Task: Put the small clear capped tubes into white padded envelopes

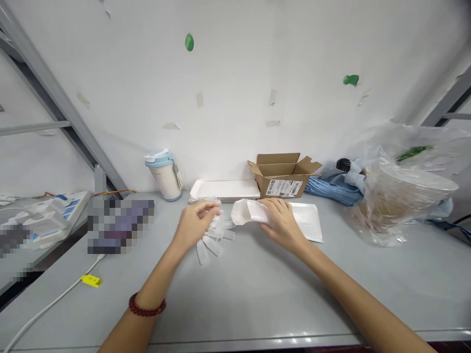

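White, open-mouthed paper envelope (256, 212) in the right hand (284, 223), mid-frame

I have that hand's grip closed around the envelope over the smooth grey bench (235, 299). My left hand (195, 220), just left of centre, has a narrow grip at flat, translucent plastic strips (212, 245); I cannot tell whether it pinches one. An open brown cardboard box (262, 186) stands right of centre.

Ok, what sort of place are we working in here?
Probably a small packing area or workshop. The right hand holds an open white envelope above a grey table, and a labelled cardboard box stands open near the wall.
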The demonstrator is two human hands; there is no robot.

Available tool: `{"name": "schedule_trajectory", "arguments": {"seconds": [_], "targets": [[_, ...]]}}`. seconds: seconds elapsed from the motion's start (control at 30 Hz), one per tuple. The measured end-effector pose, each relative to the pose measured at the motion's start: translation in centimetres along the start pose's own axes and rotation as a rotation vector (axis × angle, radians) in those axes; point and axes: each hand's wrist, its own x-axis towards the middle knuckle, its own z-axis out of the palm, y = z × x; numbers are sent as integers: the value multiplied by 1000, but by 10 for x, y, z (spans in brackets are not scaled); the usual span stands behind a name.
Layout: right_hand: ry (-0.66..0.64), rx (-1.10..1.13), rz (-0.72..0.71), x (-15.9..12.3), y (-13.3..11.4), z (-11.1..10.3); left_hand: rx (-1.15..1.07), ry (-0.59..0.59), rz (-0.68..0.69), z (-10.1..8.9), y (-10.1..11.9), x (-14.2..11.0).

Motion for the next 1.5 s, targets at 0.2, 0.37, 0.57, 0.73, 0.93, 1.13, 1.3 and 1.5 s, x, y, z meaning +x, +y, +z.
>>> {"name": "schedule_trajectory", "arguments": {"seconds": [0.2, 0.37, 0.57, 0.73, 0.93, 1.13, 1.3, 1.5], "targets": [[9, -7, 25, 1, 3, 0, 545, 108, -28, -38, -29, 21], [4, -35, 27, 1, 6, 3, 563, -2, -86, -41, -38, 22], [-13, -52, 12, -1, 6, 6, 580, -25, -195, -46, -39, 23], [-9, -65, -2, -2, 5, 7, 593, 56, -195, -42, -38, 23], [10, -51, 20, 0, 6, 4, 580, 108, -187, -35, -41, 23], [4, -61, 3, -1, 4, 4, 489, 112, -205, -33, -45, 26], [1, -44, 1, -1, 1, 3, 457, 126, -233, -33, -45, 27], [-2, -26, 8, 0, 2, 2, 313, 103, -172, -30, -34, 23]]}}
